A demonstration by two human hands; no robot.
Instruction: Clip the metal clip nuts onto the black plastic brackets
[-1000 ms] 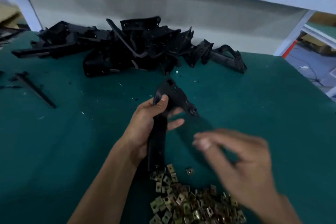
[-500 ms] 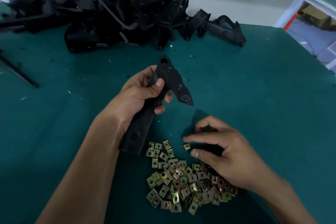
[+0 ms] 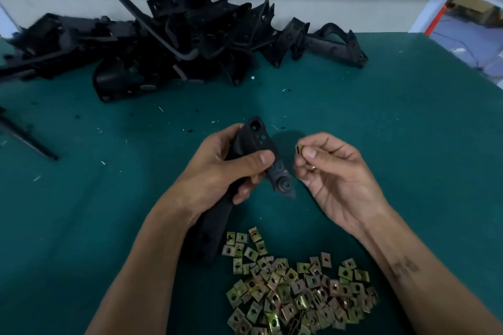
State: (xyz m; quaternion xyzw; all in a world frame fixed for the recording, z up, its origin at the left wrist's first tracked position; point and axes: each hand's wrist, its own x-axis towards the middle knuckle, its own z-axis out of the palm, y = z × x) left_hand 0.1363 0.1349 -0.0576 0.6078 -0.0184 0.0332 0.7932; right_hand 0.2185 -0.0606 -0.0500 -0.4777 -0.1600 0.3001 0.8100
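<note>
Now that your right hand [image 3: 330, 168] has lifted off the pile, pinching one clip nut [image 3: 299, 149], bring it to the bracket [image 3: 261, 141] your left hand [image 3: 226, 171] grips.

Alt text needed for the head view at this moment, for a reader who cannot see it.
Over a green table, the left hand grips a black plastic bracket while the right hand pinches one metal clip nut beside it, not yet touching. A heap of clip nuts lies nearer the person; a pile of brackets sits behind.
</note>
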